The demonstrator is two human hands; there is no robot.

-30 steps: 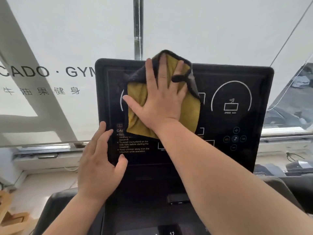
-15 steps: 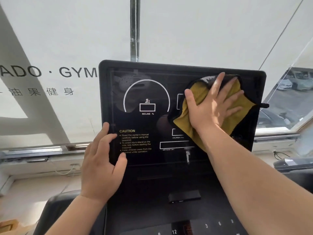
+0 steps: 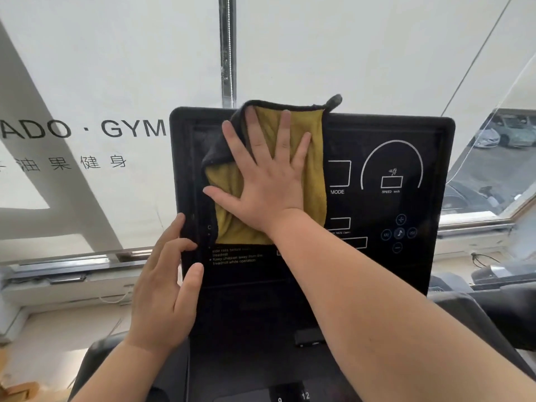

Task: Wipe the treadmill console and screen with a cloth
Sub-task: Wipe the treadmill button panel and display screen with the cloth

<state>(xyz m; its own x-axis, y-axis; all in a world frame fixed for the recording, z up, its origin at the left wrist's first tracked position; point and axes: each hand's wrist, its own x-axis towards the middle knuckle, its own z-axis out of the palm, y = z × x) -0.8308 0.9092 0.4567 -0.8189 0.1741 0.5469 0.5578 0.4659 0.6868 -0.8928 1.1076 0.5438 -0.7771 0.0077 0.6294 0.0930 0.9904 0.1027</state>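
Your yellow dark-edged cloth [image 3: 315, 175] ran upright on the glossy black screen [image 3: 377, 126]; your right hand [image 3: 269, 184] pressed it, fingers splayed upward, left hand [image 3: 162, 291] resting loosely.

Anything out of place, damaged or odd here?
Nothing stands out: the right hand presses the cloth flat on the screen, the left hand rests on its left edge. The cloth's dark corner merely folds over.

Right hand [image 3: 269, 184] and cloth [image 3: 314, 169] swept leftward across screen [image 3: 420, 213], cloth seemingly overhanging its top
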